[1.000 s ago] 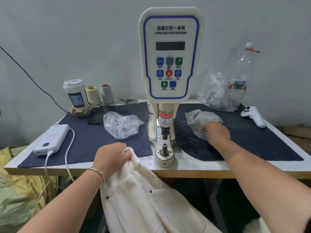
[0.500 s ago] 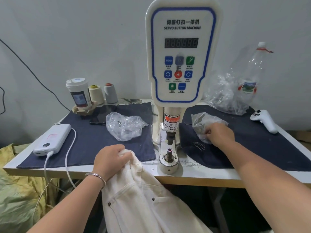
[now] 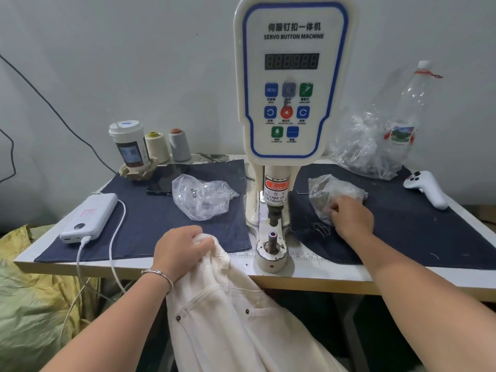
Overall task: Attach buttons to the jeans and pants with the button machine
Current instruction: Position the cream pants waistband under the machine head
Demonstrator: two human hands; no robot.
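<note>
At 6 o'clock, nearest the camera, cream-white pants (image 3: 236, 323) are seen hanging off the front edge of the table (image 3: 335, 277), with small dark rivets visible at a pocket. The bunched top edge is gripped in the clenched fingers of the left hand (image 3: 178, 252), at about 7 o'clock of the machine's base and just beside it. The cloth is judged soft, limp and fairly weighty, so it is likely to sag and slide off unless held near the waistband, where the thicker seam should give the firmest hold and where the button presumably belongs.

At the centre, the lower die (image 3: 273, 234) of the servo button machine (image 3: 292, 84) is seen uncovered; no fabric is laid over it yet.

At 3 o'clock of the die, the right hand (image 3: 350, 218) is laid on a small clear plastic bag (image 3: 327, 191), its fingers curled against the opening. Whether a button is pinched cannot be told. The bag's greyish contents are judged to be button parts. At 9 o'clock, a second clear bag (image 3: 201, 197) holds a few small metallic pieces.

Farther back, at 2 o'clock, a larger crumpled bag (image 3: 367, 149) with dark small contents is leaned by a clear plastic bottle (image 3: 405, 111), which looks empty. At 10 o'clock, a lidded paper cup (image 3: 130, 149) stands; its contents are hidden.
</note>
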